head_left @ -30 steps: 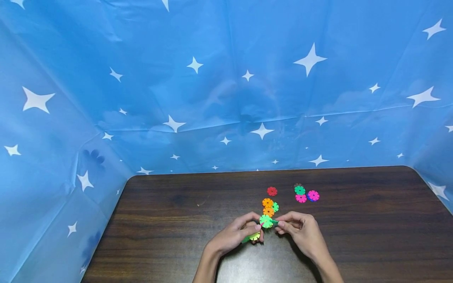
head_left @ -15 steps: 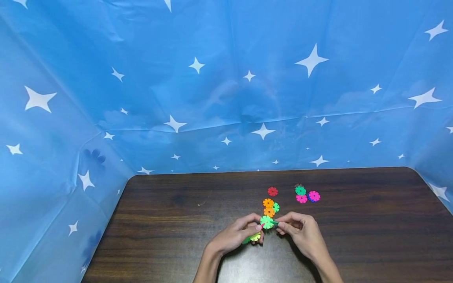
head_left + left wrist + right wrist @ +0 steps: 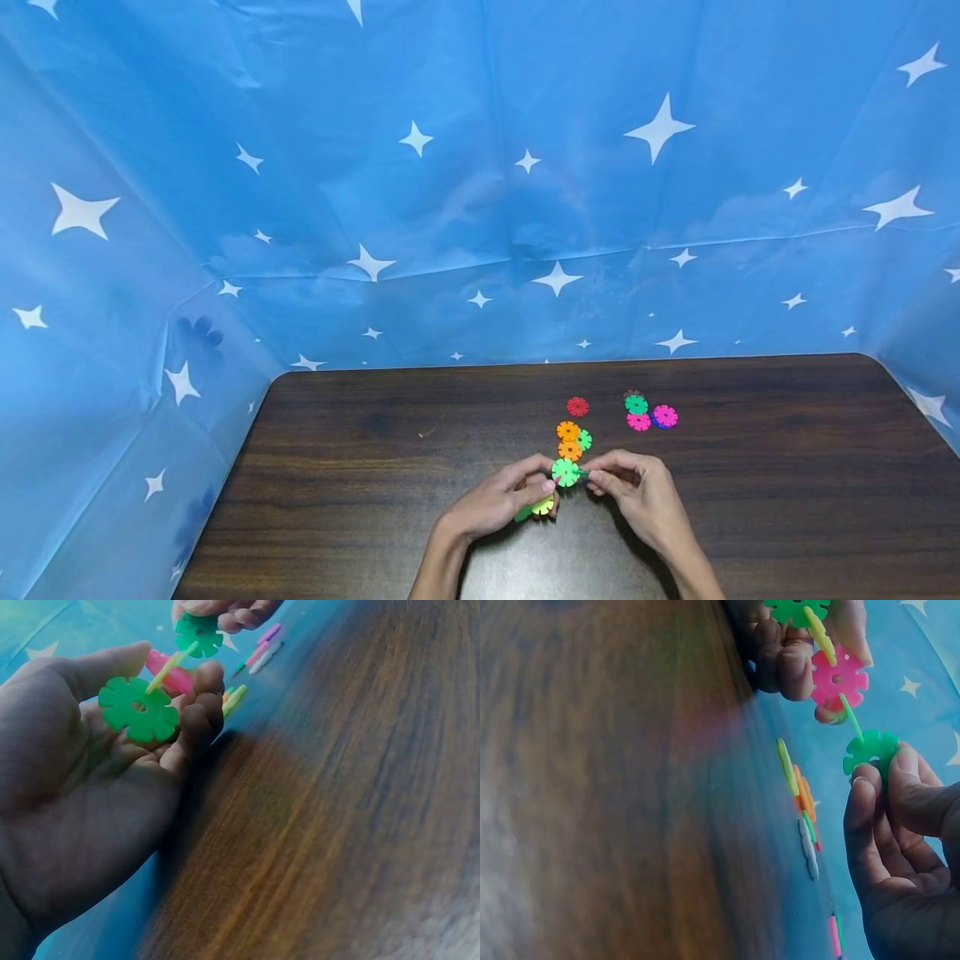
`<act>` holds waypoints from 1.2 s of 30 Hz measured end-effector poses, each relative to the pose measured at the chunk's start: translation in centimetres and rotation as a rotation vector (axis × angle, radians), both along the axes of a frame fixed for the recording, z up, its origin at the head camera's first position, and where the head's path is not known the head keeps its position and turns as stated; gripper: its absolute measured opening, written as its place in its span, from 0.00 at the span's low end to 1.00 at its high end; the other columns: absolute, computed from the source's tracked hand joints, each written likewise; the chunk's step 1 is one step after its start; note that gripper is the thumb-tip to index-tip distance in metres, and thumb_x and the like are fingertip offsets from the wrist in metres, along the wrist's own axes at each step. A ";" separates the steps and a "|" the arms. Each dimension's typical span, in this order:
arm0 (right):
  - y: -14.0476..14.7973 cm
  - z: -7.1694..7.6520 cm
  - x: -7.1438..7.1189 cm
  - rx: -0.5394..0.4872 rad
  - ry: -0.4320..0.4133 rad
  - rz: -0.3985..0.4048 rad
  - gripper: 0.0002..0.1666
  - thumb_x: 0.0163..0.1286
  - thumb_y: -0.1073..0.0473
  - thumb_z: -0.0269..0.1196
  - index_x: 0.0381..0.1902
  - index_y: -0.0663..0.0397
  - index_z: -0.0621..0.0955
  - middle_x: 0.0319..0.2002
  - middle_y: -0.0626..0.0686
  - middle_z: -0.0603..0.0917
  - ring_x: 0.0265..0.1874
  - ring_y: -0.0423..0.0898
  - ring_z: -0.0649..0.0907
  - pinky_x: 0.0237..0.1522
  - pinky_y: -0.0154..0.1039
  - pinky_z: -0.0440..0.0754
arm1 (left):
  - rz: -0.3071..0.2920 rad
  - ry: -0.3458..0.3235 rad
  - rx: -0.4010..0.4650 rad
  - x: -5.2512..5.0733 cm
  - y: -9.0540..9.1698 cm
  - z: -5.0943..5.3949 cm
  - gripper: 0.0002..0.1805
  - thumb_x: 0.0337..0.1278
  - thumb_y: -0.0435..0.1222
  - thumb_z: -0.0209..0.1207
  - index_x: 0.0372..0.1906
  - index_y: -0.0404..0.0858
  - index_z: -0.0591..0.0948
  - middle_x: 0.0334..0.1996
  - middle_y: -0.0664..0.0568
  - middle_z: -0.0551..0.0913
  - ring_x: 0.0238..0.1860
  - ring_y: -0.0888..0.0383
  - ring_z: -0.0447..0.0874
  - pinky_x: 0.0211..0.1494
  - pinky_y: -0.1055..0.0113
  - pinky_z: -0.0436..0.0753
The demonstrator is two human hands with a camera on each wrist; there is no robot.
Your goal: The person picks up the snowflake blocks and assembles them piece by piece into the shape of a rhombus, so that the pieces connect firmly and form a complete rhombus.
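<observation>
Over the dark table (image 3: 337,475), holding between left grip (image 3: 491,500) and right grip (image 3: 643,496) a chain of slotted discs (image 3: 846,684), pinching with the left the pink disc (image 3: 177,679), with the right the green end disc (image 3: 865,746). Probably light, stiff and slightly slick; best taken by the flat faces, close to each joint.

Pink disc (image 3: 849,678), blue backdrop (image 3: 465,208) (white-starred).

We log one raised chain (image 3: 849,671), slotted crosswise: green disc (image 3: 133,716), yellow disc (image 3: 542,505), pink disc (image 3: 178,680), light-green disc (image 3: 562,478), dark-green disc (image 3: 861,753), all notched.
</observation>
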State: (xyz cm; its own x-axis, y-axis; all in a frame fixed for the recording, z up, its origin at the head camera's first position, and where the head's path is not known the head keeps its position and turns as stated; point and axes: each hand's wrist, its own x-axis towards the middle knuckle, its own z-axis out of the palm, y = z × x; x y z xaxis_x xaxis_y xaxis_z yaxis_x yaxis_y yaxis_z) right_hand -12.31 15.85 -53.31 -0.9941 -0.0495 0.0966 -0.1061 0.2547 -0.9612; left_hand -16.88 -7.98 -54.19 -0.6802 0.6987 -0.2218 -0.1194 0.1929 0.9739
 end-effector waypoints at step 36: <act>-0.1 0.4 -0.3 0.097 -0.102 -0.021 0.08 0.71 0.69 0.70 0.46 0.57 0.91 0.40 0.57 0.92 0.31 0.35 0.85 0.36 0.32 0.87 | -0.040 0.036 0.099 -0.2 -0.1 -0.7 0.17 0.85 0.37 0.50 0.66 0.32 0.74 0.44 0.26 0.83 0.39 0.61 0.80 0.51 0.70 0.77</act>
State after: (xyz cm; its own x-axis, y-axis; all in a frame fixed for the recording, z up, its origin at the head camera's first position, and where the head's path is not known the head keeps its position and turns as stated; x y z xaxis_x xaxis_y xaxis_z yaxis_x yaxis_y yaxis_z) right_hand -12.62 15.73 -52.94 -0.9994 -0.0329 -0.0091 -0.0030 0.3481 -0.9375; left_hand -17.05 -8.09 -54.93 -0.6579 0.7424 -0.1264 -0.0786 0.0992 0.9920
